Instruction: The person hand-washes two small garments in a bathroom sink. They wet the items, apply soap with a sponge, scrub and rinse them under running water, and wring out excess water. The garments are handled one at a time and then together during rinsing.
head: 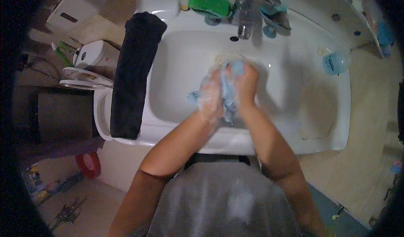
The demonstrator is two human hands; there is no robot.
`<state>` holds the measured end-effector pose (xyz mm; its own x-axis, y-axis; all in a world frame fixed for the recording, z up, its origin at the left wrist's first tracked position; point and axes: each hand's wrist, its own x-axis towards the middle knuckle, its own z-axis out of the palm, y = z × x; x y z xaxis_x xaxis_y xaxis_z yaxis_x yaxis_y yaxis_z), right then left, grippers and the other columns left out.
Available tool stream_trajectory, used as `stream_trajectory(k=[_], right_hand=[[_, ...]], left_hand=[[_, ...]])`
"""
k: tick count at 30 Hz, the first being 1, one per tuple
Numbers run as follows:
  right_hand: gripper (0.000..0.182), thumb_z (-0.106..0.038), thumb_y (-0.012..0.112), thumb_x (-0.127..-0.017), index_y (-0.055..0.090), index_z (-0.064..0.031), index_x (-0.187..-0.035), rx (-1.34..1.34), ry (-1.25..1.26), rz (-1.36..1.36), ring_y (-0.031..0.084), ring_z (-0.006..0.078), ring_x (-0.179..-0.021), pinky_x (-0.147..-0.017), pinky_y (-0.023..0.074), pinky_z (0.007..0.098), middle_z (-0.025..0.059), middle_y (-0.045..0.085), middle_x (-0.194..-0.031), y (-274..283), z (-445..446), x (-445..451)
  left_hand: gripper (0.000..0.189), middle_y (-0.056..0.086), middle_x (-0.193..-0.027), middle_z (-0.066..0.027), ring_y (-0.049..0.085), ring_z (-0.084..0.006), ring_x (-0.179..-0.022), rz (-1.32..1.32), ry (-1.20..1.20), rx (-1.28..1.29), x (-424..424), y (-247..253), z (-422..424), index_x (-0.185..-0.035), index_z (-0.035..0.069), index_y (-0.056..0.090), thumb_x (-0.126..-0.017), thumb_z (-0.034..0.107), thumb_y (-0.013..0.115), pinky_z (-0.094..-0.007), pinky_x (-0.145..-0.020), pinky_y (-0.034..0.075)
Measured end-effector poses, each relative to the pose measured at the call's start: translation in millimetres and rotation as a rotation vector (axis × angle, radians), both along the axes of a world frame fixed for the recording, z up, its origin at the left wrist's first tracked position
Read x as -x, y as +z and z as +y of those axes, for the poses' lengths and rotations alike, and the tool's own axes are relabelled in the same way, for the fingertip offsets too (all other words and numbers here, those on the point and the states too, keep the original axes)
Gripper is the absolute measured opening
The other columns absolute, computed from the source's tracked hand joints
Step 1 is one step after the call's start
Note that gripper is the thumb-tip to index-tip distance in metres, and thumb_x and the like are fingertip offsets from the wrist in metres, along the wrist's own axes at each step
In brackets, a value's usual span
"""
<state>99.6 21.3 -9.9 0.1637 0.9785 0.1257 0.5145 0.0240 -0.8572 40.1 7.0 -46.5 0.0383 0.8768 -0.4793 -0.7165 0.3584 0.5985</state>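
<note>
Both my hands grip a wet, light blue cloth (pixel 228 87) over the basin of a white sink (pixel 176 79). Soapy foam covers my left hand (pixel 210 93), which holds the cloth from the left; a loose end of it sticks out past that hand. My right hand (pixel 247 83) closes on the cloth's upper right part. The two hands are close together, slightly blurred, with the cloth between them and its lower end hanging below. Beyond them stands a metal faucet (pixel 245 25). Whether water runs from it I cannot tell.
Folded black cloth (pixel 134 75) lies over the sink's left edge, beside a toilet (pixel 102 110). A green sponge (pixel 210 3) sits left of the faucet, and a blue soap dish (pixel 274 17) right of it. On the sink's right side is a translucent blue container (pixel 335 63).
</note>
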Motion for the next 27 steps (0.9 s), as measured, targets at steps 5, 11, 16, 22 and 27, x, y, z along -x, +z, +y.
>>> stream_trajectory(k=[5, 11, 16, 22, 27], right_hand=[[0.015, -0.014, 0.059, -0.057, 0.051, -0.0019, -0.062, 0.068, 0.009, 0.015, 0.047, 0.0177, -0.05, -0.051, 0.039, 0.0289, 0.0108, 0.052, -0.057, -1.9, -4.1, 6.9], [0.016, -0.013, 0.059, -0.056, 0.05, -0.0022, -0.064, -0.216, 0.101, 0.028, 0.049, 0.0169, -0.054, -0.052, 0.0388, 0.0286, 0.01, 0.052, -0.06, 1.8, -25.4, 11.4], [0.017, -0.008, 0.055, -0.057, 0.051, -0.0019, -0.073, 0.038, -0.002, 0.479, 0.051, 0.0171, -0.06, -0.055, 0.0395, 0.0281, 0.0115, 0.053, -0.071, 7.5, 26.5, -30.9], [0.024, -0.02, 0.06, -0.056, 0.054, -0.005, -0.073, 0.151, 0.347, 0.224, 0.051, 0.0275, -0.061, -0.06, 0.0392, 0.0327, 0.0168, 0.053, -0.07, 13.8, 16.0, -28.0], [0.022, -0.026, 0.058, -0.052, 0.052, -0.0053, -0.059, -0.354, 0.075, -0.395, 0.051, 0.0284, -0.054, -0.051, 0.0399, 0.037, 0.0152, 0.052, -0.058, -10.0, -24.1, 8.2]], left_hand=[[0.025, 0.048, -0.08, -0.006, 0.046, -0.0147, -0.069, 0.045, -0.009, -0.032, 9.3, -9.9, -4.4, -0.096, 0.006, 0.043, -0.075, 0.019, 0.038, -0.0253, -0.064, 0.039], [0.021, 0.05, -0.076, -0.0059, 0.05, -0.0156, -0.066, -0.447, -0.151, -0.344, 22.6, -34.7, -1.0, -0.086, 0.005, 0.047, -0.074, 0.021, 0.042, -0.0283, -0.059, 0.043], [0.026, 0.051, -0.081, -0.0108, 0.051, -0.0182, -0.07, -0.2, -0.267, 0.014, 29.3, 26.6, -3.2, -0.087, 0.0, 0.045, -0.076, 0.022, 0.037, -0.0297, -0.062, 0.044], [0.033, 0.049, -0.082, -0.0093, 0.049, -0.0171, -0.071, -0.614, -0.33, -0.205, 32.7, 22.2, 1.0, -0.09, 0.001, 0.044, -0.078, 0.029, 0.033, -0.026, -0.064, 0.04], [0.029, 0.048, -0.086, -0.0054, 0.048, -0.0138, -0.075, 0.142, 0.011, -0.055, -1.3, 25.3, -20.1, -0.098, 0.004, 0.042, -0.075, 0.021, 0.041, -0.0239, -0.064, 0.04]])
